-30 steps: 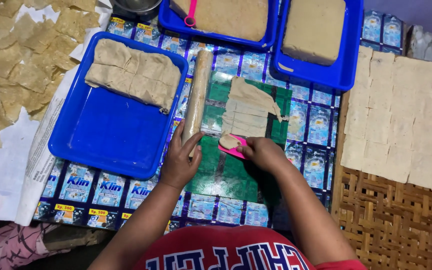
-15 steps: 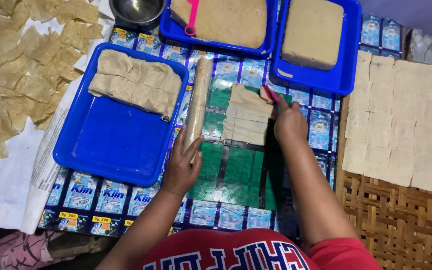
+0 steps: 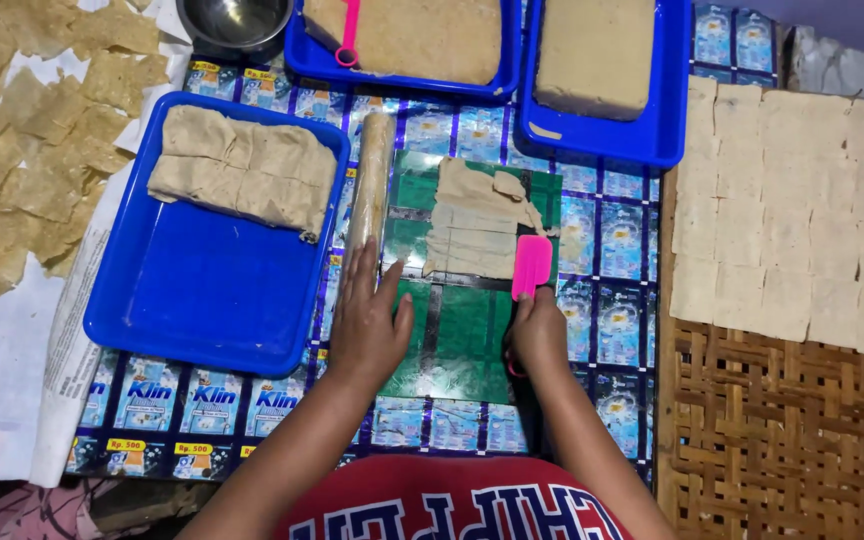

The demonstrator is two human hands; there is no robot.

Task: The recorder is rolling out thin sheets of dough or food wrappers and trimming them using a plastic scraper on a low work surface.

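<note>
My left hand (image 3: pixel 370 320) lies flat with fingers spread on the left edge of a green plastic sheet (image 3: pixel 457 335), just below a dough-coated rolling pin (image 3: pixel 371 185). My right hand (image 3: pixel 537 335) grips a pink scraper (image 3: pixel 531 265), whose blade stands at the lower right corner of a thin beige dough sheet (image 3: pixel 477 225) scored into strips on the green plastic. The sheet's top edge is ragged and partly folded.
A blue tray (image 3: pixel 202 290) at left holds folded dough sheets (image 3: pixel 242 180). Two blue trays at the back hold dough blocks (image 3: pixel 417 35) (image 3: pixel 592 55); one has a pink tool (image 3: pixel 348 35). A metal bowl (image 3: pixel 237 22), cut squares on a woven mat (image 3: pixel 802 210), dried pieces (image 3: pixel 22 150).
My right hand has pulled back from the dough's far right corner toward me, and the pink scraper now stands at the near right corner. The left hand stayed on the plastic sheet.
</note>
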